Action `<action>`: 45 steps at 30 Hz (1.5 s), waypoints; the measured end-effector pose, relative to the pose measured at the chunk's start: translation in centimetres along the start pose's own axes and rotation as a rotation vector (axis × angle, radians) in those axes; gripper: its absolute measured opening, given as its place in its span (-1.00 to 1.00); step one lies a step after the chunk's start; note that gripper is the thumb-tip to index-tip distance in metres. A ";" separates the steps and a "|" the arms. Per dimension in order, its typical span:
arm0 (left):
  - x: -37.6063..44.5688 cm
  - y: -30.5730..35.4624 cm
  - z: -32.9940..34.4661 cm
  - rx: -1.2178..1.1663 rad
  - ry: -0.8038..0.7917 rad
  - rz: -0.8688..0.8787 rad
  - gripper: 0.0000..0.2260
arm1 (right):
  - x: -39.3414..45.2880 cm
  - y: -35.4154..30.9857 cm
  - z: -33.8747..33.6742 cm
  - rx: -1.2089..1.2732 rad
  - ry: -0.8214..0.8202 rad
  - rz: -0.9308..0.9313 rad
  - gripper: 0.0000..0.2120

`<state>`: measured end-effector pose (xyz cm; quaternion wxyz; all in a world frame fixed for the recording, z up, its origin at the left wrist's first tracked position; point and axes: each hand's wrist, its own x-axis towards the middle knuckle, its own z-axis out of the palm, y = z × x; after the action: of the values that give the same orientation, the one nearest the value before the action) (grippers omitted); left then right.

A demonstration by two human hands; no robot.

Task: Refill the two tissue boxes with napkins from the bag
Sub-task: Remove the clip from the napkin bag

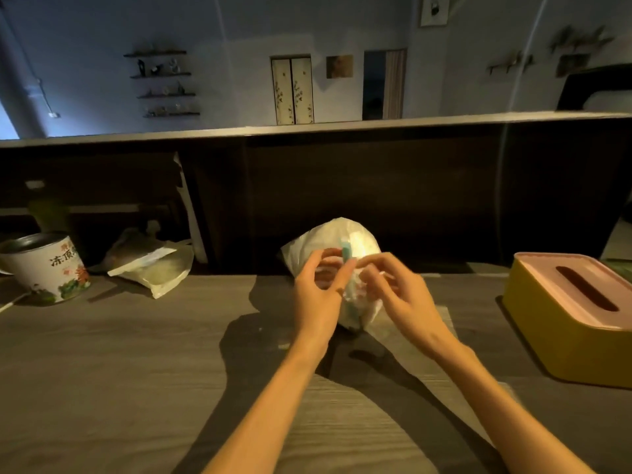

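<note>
Opening the bag (337,249), which sits on the table (119,354) just beyond both hands, goes best if the left hand (316,295) and right hand (398,294), each pinching film, pull apart gently, box (571,323) waiting right.

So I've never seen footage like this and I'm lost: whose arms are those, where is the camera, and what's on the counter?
The camera sits on a person's head, looking forward and down, so the arms are their own. The left hand and right hand work at a white plastic bag on the wooden counter; the exact grip is blurred. To the right stands a yellow tissue box with a pink lid. On the left are a printed tin and another clear bag.
</note>
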<state>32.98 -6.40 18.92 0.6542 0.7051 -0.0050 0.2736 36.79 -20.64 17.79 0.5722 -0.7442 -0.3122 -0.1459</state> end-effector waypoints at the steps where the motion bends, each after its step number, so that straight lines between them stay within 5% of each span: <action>1: 0.0 0.0 0.5 0.045 0.018 0.058 -0.81 | 0.2 -0.4 -0.3 0.023 0.068 -0.008 -0.73; 8: -1.0 -0.3 3.1 0.325 0.041 0.374 -0.80 | 0.5 -1.3 -0.9 -0.047 0.209 0.030 -0.66; 17: -1.2 0.1 3.1 0.229 0.013 0.388 -0.83 | 0.4 -1.7 -0.5 -0.268 0.274 -0.117 -0.77; 25: -1.3 -0.3 3.7 0.424 0.066 0.446 -0.89 | 0.4 -1.8 -0.4 -0.388 0.238 -0.184 -0.84; 40: -1.0 0.2 2.5 0.271 0.108 0.423 -0.86 | 1.1 -1.2 -1.4 -0.245 0.265 -0.023 -0.73; 45: -0.4 0.0 1.2 0.008 0.085 0.149 -0.72 | 1.1 0.0 -3.2 -0.233 0.285 0.080 -0.59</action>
<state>33.06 -7.63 18.80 0.6288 0.6931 -0.0289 0.3512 38.05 -23.30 19.40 0.5257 -0.7891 -0.1791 -0.2623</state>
